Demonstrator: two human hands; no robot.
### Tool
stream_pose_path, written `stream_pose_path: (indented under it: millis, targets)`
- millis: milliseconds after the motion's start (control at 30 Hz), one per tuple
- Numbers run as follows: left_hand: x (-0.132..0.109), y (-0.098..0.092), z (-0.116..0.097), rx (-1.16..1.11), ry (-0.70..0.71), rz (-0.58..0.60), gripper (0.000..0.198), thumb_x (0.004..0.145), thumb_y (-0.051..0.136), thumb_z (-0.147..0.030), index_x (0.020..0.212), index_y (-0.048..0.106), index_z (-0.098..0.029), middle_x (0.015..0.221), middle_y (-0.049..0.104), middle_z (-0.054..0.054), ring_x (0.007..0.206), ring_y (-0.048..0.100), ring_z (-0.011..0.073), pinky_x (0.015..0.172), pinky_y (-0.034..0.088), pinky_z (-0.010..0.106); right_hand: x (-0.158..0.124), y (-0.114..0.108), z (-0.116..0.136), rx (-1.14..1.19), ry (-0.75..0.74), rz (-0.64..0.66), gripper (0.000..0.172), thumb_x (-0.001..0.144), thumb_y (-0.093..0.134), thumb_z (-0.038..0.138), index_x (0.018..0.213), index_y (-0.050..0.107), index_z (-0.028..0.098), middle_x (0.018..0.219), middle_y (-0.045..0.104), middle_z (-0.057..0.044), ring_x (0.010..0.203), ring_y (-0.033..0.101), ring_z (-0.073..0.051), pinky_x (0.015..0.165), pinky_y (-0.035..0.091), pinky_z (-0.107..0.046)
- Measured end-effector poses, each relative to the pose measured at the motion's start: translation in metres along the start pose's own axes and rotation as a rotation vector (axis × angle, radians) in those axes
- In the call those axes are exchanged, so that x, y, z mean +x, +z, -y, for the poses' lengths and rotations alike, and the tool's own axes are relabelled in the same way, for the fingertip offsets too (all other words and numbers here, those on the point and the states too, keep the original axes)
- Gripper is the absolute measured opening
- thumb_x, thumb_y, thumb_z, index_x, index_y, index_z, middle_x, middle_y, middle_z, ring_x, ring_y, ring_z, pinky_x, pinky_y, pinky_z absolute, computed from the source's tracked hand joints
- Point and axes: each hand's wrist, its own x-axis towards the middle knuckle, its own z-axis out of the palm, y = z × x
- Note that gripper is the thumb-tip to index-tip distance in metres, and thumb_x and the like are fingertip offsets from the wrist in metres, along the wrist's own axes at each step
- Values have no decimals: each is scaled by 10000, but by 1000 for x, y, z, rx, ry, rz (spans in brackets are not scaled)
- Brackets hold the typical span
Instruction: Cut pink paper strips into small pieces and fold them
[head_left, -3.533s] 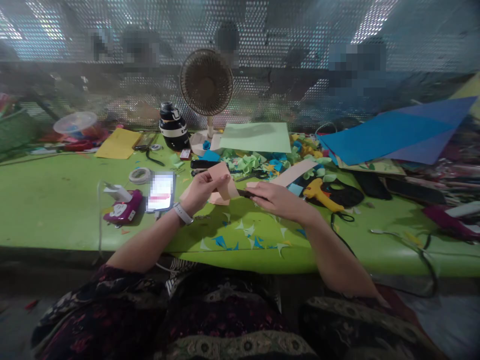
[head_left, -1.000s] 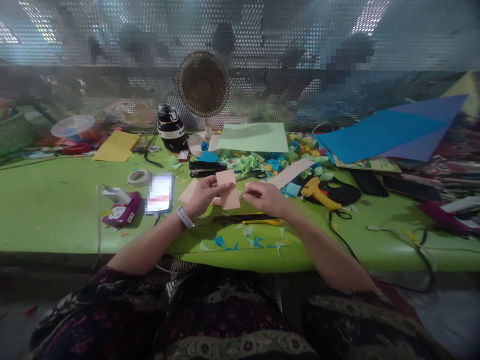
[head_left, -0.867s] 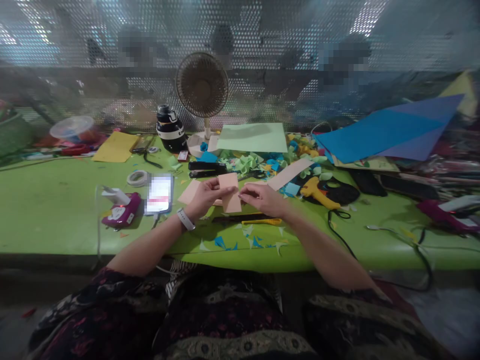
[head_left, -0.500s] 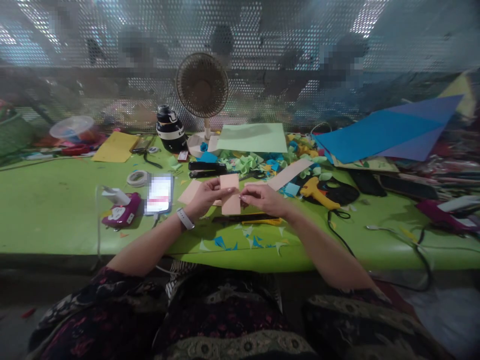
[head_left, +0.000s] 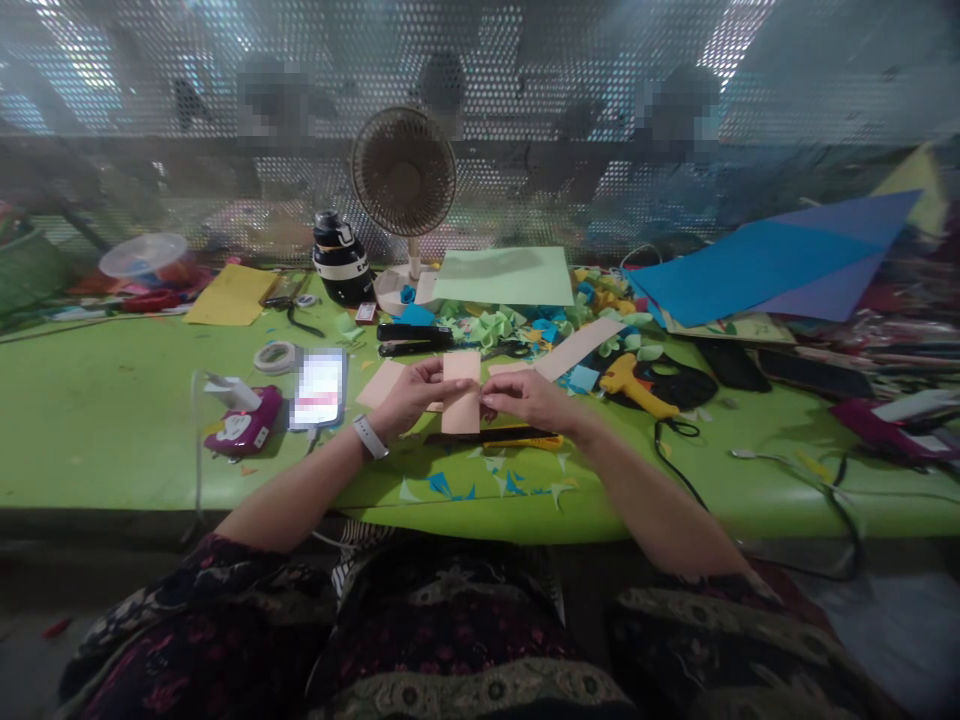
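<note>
A small peach paper rectangle point(head_left: 461, 412) stands upright between my hands above the green table. My left hand point(head_left: 412, 393) pinches it from the left, with the thumb across its front. At its right edge my right hand point(head_left: 525, 397) has its fingertips pressed together on the paper. Behind my left hand lies another peach piece point(head_left: 380, 384). A long peach strip point(head_left: 581, 347) lies behind my right hand. Just below the paper, a yellow and black cutter point(head_left: 517, 438) rests on the table, close to blue and green scraps point(head_left: 450, 486).
A black stapler point(head_left: 414, 338), curled paper pieces point(head_left: 495, 325) and a fan point(head_left: 405, 175) stand or lie behind my hands. At left are a lit phone point(head_left: 318, 390) and a purple device point(head_left: 244, 422); at right, a yellow glue gun point(head_left: 637, 387) with its cord.
The held paper is turned slightly and now looks straighter and a little lower. Both hands keep nearly the same place and grip.
</note>
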Motion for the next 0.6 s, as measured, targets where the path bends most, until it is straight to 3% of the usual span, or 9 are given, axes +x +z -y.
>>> stream_pose_path:
  millis: [433, 600]
  targets:
    - [-1, 1, -1, 8, -17, 6, 406, 660, 881, -346, 995, 749, -158, 929, 774, 100, 695, 693, 160, 629, 538, 277, -1, -1, 3, 27, 10, 36, 174, 856, 606, 302, 881, 703, 160, 821, 744, -40, 743, 697, -152, 715, 564, -293]
    - [-2, 4, -2, 21, 13, -12, 428, 634, 897, -352, 985, 754, -153, 945, 775, 102, 741, 705, 175, 671, 552, 287, 0, 2, 4, -80, 33, -33, 198, 846, 594, 322, 825, 692, 151, 759, 721, -37, 709, 681, -163, 679, 536, -290]
